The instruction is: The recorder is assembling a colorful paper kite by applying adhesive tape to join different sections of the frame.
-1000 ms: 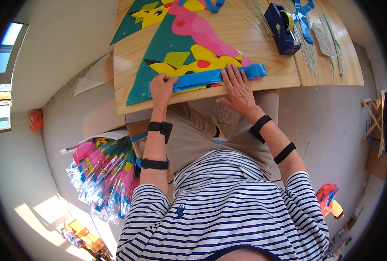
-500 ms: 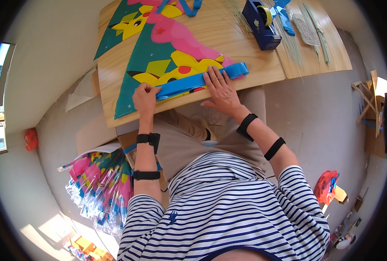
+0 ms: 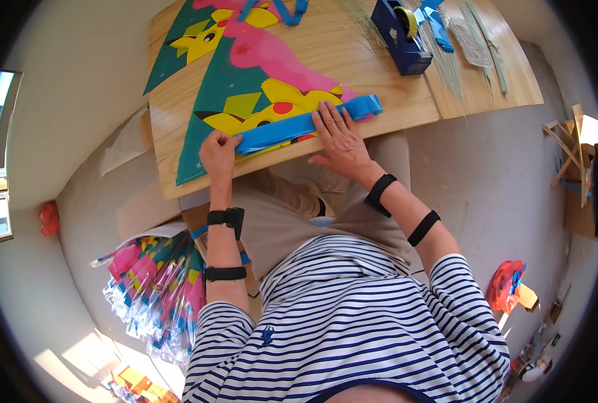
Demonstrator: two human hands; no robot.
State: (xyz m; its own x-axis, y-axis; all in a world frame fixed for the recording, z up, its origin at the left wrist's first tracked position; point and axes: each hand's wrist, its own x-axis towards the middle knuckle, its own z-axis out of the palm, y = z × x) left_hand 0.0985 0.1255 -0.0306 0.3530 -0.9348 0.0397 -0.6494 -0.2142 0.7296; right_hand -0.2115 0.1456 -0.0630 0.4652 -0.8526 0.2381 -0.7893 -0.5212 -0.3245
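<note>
A layered blue ribbon (image 3: 275, 134) is lying slantwise in the upper middle of the frame, running over the lower part of a printed triangular sheet (image 3: 248, 80) on the wooden table (image 3: 406, 101). The ribbon is looking light, limp and rather slick, likely to slide or crease rather than break, so its ends are offering the best hold, with a flat palm steadying the middle. The sheet is seeming thin and floppy too. The left hand (image 3: 217, 153) is bending its fingers, thumb and fingertips apparently pinching the ribbon's left end, though the contact is partly hiding. The right hand (image 3: 342, 142) is lying flat, its fingers extending across the ribbon, which is passing beneath them and ending in a loose loop toward the frame's upper right
</note>
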